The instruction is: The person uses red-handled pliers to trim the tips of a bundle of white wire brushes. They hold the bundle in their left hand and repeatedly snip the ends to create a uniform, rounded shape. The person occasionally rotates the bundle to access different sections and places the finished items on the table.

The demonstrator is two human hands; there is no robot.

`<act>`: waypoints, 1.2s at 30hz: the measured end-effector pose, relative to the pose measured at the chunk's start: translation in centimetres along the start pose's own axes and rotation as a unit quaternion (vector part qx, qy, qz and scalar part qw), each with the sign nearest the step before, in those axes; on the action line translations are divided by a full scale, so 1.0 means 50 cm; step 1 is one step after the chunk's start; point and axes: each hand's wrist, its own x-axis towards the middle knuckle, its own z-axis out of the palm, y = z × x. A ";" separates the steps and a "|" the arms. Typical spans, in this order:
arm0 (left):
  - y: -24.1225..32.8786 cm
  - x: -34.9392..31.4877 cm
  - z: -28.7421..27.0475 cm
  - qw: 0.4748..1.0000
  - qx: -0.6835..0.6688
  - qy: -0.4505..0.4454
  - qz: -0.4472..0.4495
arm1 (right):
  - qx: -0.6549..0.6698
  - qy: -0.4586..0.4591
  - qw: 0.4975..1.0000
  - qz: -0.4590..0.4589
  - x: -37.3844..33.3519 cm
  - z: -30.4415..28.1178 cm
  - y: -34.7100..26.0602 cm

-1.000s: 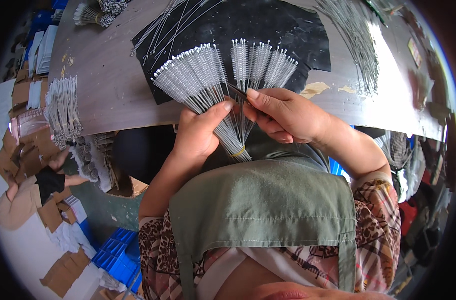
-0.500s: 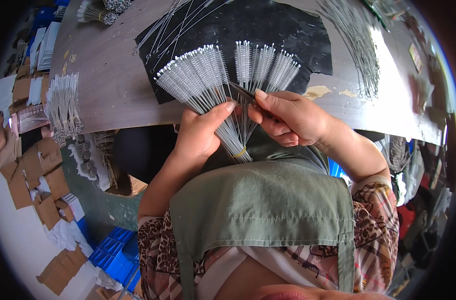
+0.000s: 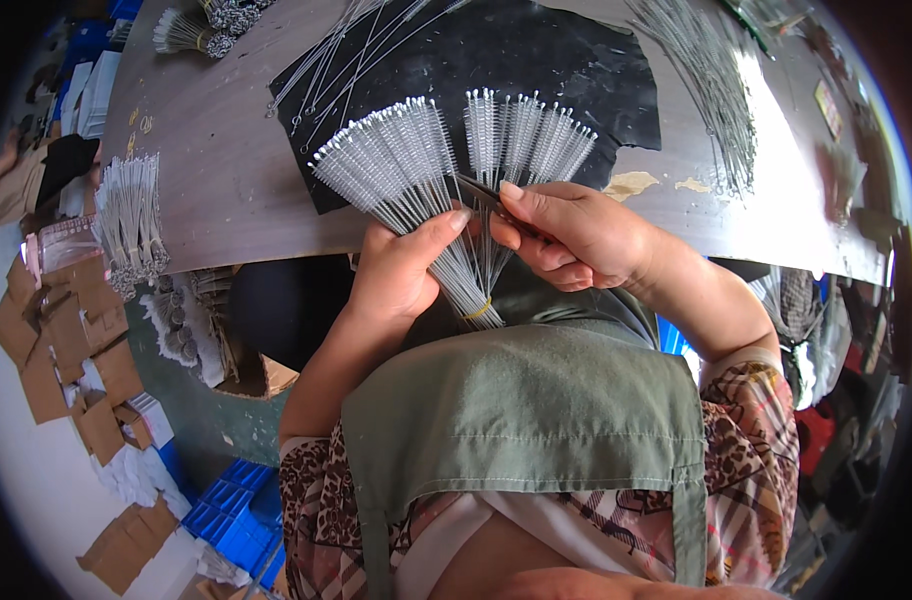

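over the black mat [image 3: 566,60], bristly wire brushes [image 3: 391,150] fan lengthwise forward, left hand [image 3: 398,266] pinching them, right hand [image 3: 586,240] pinching a tool [image 3: 482,191] (dark, pointed).

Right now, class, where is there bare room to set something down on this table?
Bare tabletop lies between the far-left wire bundles and the black mat. The mat's upper right is mostly open, bordered by loose looped wires and the fanned brushes. Crowded: the mat's near side, behind those brushes, and the tabletop under the long wire pile at right.

Co-worker [image 3: 14,192] at left now higher in view.
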 end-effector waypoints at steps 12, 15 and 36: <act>-0.012 0.002 -0.001 0.999 0.032 0.040 0.005 | -0.039 0.024 0.998 0.045 -0.011 0.002 -0.003; -0.014 0.001 0.002 0.998 0.022 0.058 -0.005 | 0.030 0.016 0.999 0.029 -0.017 0.005 0.014; -0.010 -0.008 0.016 0.995 0.001 0.096 -0.002 | -0.018 0.089 0.993 -0.069 0.003 0.042 0.053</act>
